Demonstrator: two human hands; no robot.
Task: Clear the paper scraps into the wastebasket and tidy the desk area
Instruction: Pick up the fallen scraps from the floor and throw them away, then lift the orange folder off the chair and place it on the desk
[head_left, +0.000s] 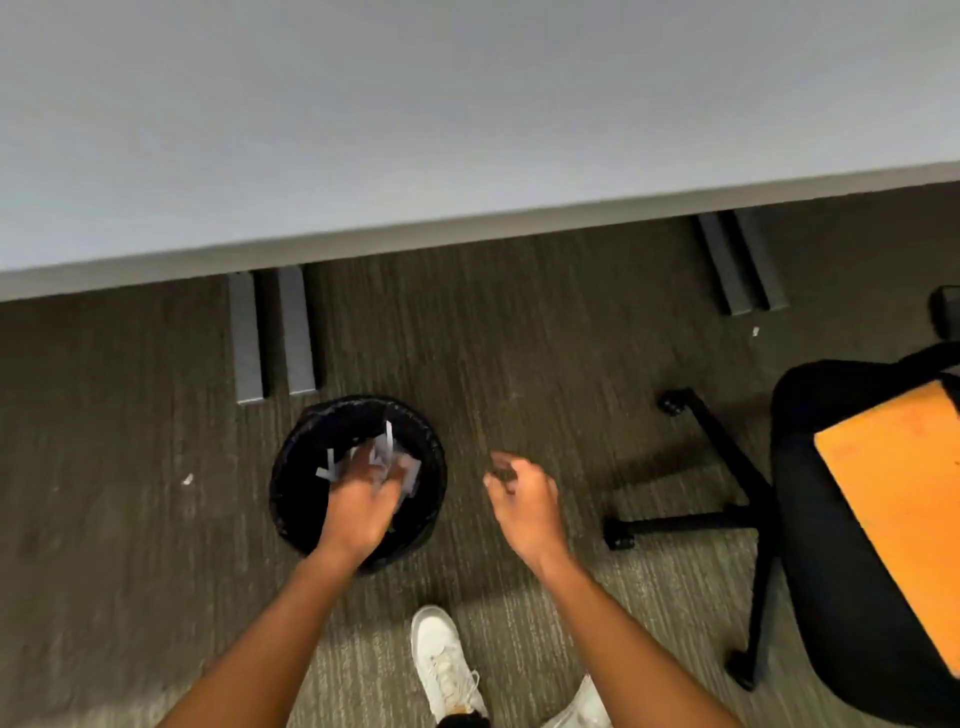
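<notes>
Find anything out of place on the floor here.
Two small white scraps lie on the carpet, not in the wastebasket: one left of it, another by the right desk leg.

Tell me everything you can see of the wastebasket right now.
The wastebasket is small, round and black, apparently lined with a dark bag. It stands upright on the carpet just in front of the desk edge, near a grey desk leg. White paper scraps show at its mouth. The left hand is over the opening among the scraps; whether it touches the rim is unclear. The right hand is beside it, apart.
</notes>
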